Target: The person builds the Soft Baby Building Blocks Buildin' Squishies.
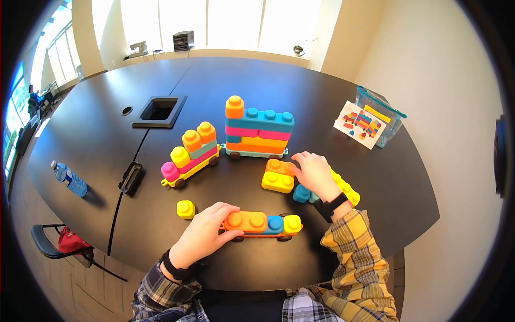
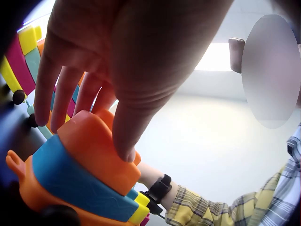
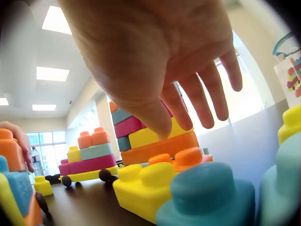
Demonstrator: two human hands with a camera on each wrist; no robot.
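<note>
My left hand point(image 1: 206, 233) grips an orange block point(image 1: 245, 220) on a low orange wheeled base, with a blue block point(image 1: 274, 224) and a yellow block point(image 1: 292, 223) beside it. In the left wrist view, the thumb lies on one side of the orange block point(image 2: 96, 146) and the fingers on the other. My right hand point(image 1: 316, 174) hovers with spread fingers by another orange block point(image 1: 272, 166), which adjoins a two-stud yellow block point(image 1: 277, 182); whether it touches is unclear. Below the right hand point(image 3: 164, 70), a teal block point(image 3: 202, 193) stands close to the camera.
Behind stand a tall wheeled stack point(image 1: 259, 131) and a stepped one point(image 1: 192, 155). More yellow blocks point(image 1: 346, 188) lie right of the right hand. A loose yellow block point(image 1: 185, 209), a bottle point(image 1: 70, 178), a black case point(image 1: 130, 178) and a picture card point(image 1: 359, 124) are around.
</note>
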